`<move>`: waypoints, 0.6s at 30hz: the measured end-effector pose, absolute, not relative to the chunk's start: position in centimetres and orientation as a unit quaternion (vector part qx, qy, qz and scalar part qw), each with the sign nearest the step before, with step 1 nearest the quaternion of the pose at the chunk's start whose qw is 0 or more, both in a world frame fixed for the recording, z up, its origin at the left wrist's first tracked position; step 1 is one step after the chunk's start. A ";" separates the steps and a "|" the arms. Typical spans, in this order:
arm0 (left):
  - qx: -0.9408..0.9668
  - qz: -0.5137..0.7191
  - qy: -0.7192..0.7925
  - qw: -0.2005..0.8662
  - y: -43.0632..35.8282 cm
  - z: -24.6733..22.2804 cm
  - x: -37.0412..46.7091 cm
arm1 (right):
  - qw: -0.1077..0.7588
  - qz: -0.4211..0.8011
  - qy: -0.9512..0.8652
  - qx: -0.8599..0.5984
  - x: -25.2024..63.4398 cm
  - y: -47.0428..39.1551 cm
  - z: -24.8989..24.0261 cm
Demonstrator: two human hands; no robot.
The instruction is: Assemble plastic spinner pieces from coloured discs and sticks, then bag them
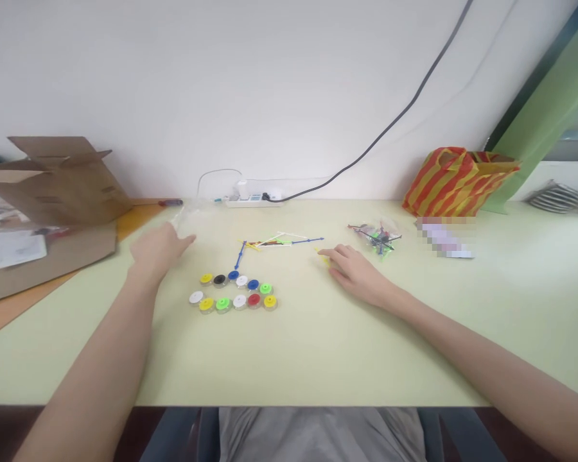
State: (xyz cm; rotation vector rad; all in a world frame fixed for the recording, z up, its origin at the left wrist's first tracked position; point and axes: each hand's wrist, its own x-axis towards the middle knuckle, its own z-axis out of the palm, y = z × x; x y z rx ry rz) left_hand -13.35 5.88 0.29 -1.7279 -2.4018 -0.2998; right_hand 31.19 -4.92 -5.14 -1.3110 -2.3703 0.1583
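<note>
My left hand [157, 247] is raised at the left, its fingers partly smeared, at a pale thin item that is too blurred to name. The thumb points right, apart from the other fingers. On the right, my right hand [349, 266] rests low over the table with its fingertips on a small yellow stick [324, 260]. Between the hands lies a loose row of thin sticks in blue, white, green, yellow and red [274, 242]. Several round discs with coloured centres [223, 304] sit in two rows nearer to me. A tangle of coloured sticks [380, 239] lies beyond my right hand.
An open cardboard box [67, 186] and papers [19, 248] are at the left. A power strip [253, 201] with cables lies by the wall, a screwdriver [171, 202] left of it. A red and yellow striped bag [450, 183] stands at the back right.
</note>
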 end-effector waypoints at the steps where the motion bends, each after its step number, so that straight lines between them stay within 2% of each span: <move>1: -0.574 -0.108 -0.806 0.096 5.8 0.4 -13.6 | 0.209 0.057 -0.857 -0.468 31.1 -4.9 -5.3; 6: -0.584 -0.130 -0.788 0.143 6.1 -0.2 -14.4 | 0.212 0.066 -0.866 -0.448 30.9 -4.8 -5.8; 13: -0.661 -0.044 -0.749 0.015 8.0 -3.6 -15.3 | 0.220 0.063 -0.871 -0.435 31.0 -4.7 -6.1; 18: -0.690 -0.006 -0.724 -0.015 8.1 -3.2 -15.0 | 0.209 0.038 -0.871 -0.443 30.9 -4.7 -6.0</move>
